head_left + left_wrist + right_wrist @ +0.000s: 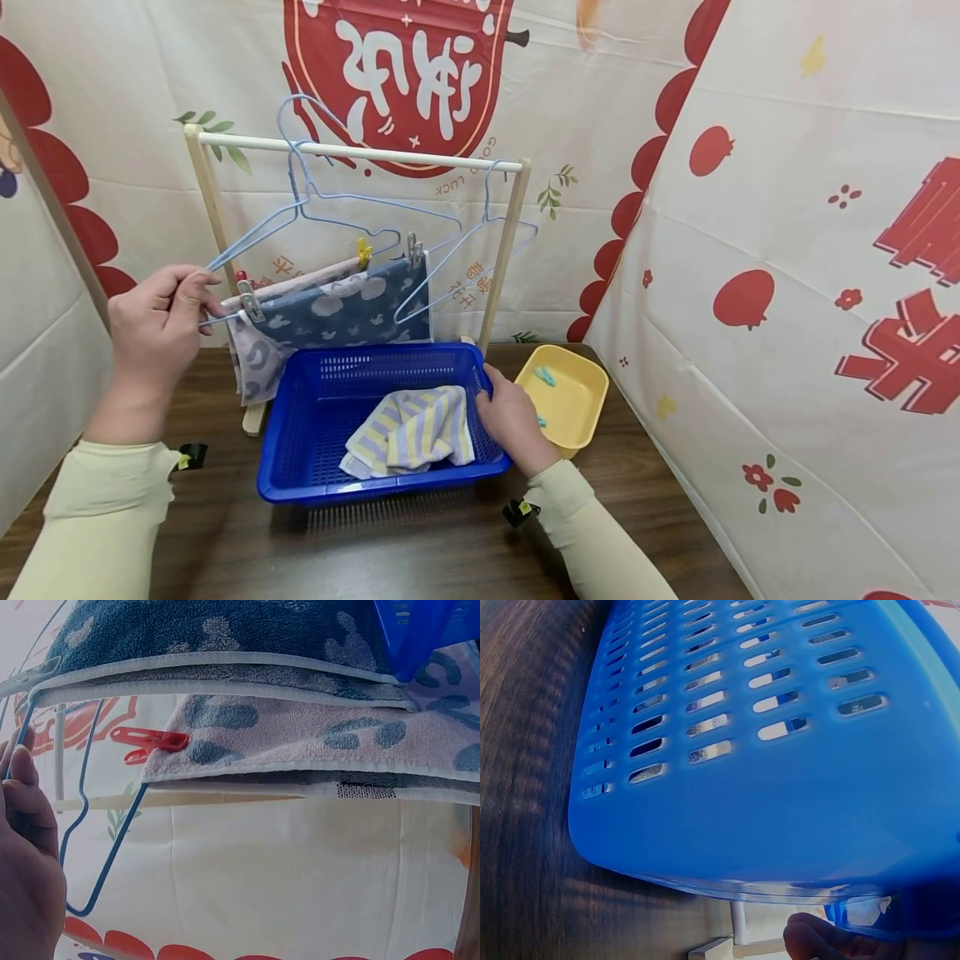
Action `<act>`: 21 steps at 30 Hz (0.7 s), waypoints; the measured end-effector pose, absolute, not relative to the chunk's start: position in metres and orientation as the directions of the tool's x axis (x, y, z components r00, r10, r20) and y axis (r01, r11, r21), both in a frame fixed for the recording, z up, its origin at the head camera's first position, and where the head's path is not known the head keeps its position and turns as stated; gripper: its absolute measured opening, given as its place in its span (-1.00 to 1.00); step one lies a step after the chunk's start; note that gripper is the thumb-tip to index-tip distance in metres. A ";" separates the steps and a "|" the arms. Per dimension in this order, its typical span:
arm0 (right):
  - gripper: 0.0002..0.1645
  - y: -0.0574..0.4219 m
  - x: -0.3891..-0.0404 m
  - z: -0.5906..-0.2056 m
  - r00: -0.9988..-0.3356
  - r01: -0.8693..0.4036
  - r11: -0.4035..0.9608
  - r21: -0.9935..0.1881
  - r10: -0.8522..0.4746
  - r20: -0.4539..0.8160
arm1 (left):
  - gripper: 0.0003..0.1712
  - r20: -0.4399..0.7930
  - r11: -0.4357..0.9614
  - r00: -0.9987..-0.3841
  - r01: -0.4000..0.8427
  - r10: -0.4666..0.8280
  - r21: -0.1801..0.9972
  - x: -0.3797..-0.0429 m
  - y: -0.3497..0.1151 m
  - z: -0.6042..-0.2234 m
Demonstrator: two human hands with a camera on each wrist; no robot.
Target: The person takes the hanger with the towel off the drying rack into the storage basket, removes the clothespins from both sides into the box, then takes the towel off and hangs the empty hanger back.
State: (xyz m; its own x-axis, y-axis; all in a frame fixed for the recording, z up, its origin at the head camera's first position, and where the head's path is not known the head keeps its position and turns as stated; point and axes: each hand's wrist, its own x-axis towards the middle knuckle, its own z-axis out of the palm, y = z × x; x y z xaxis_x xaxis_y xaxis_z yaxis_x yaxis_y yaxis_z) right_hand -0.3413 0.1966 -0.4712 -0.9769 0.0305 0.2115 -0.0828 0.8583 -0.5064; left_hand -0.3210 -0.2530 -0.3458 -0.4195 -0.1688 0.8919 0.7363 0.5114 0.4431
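Note:
At the left, my left hand (pixel 161 321) pinches the end of a blue wire hanger (pixel 258 232) whose hook is over the rail. From the hangers there hang a dark blue patterned towel (pixel 337 312) and a pink patterned towel (pixel 257 362). Grey clothespins (pixel 252 303), a yellow clothespin (pixel 363 252) and a red clothespin (pixel 154 741) are clipped on them. Over the right rim of a blue plastic basket (pixel 322 379), my right hand (pixel 517 421) grips the side. A crumpled striped towel (pixel 420 429) lies in that basket.
A wooden rack with a white rail (pixel 405 156) stands behind the basket; another blue hanger (pixel 450 250), bare, hangs at its right end. Right of the basket, a yellow tub (pixel 581 404) holds turquoise clothespins (pixel 545 377). Printed cloth walls (pixel 795 250) border the dark wooden table (pixel 375 558).

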 end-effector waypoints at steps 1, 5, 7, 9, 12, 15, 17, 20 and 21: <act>-0.33 0.196 -0.342 -0.472 -0.977 -0.082 0.858 -0.506 0.031 0.210 | -0.84 0.888 0.497 -0.426 0.740 -0.174 0.453 -0.320 -0.254 -0.345; -0.31 0.197 -0.343 -0.472 -0.981 -0.069 0.856 -0.512 0.034 0.189 | -0.81 0.866 0.444 -0.453 0.745 -0.210 0.498 -0.317 -0.257 -0.343; -0.30 0.197 -0.344 -0.472 -0.983 -0.060 0.853 -0.518 0.038 0.178 | -0.80 0.856 0.424 -0.467 0.744 -0.222 0.516 -0.314 -0.259 -0.342; -0.30 0.197 -0.344 -0.471 -0.985 -0.052 0.851 -0.522 0.043 0.170 | -0.78 0.848 0.404 -0.478 0.746 -0.229 0.530 -0.313 -0.260 -0.340; -0.30 0.197 -0.344 -0.471 -0.984 -0.052 0.850 -0.524 0.045 0.170 | -0.77 0.841 0.384 -0.490 0.749 -0.229 0.541 -0.312 -0.262 -0.340; -0.31 0.196 -0.343 -0.471 -0.983 -0.058 0.854 -0.517 0.041 0.178 | -0.76 0.836 0.375 -0.501 0.747 -0.224 0.548 -0.312 -0.264 -0.340; -0.31 0.196 -0.342 -0.471 -0.983 -0.061 0.856 -0.514 0.039 0.182 | -0.75 0.831 0.374 -0.511 0.743 -0.221 0.556 -0.313 -0.267 -0.340; -0.31 0.196 -0.342 -0.470 -0.982 -0.063 0.859 -0.509 0.036 0.183 | -0.74 0.817 0.356 -0.534 0.737 -0.215 0.575 -0.312 -0.269 -0.340; -0.31 0.195 -0.342 -0.470 -0.982 -0.064 0.859 -0.508 0.036 0.184 | -0.74 0.812 0.343 -0.543 0.737 -0.214 0.583 -0.312 -0.270 -0.340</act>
State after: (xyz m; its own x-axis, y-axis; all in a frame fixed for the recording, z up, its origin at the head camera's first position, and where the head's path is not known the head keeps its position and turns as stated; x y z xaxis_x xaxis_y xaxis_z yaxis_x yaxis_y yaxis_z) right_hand -0.3420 0.1954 -0.4700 -0.9822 0.0362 0.1844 -0.0638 0.8588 -0.5084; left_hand -0.3117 -0.2701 -0.3405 -0.5426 -0.2144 0.8121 0.7369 0.3426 0.5828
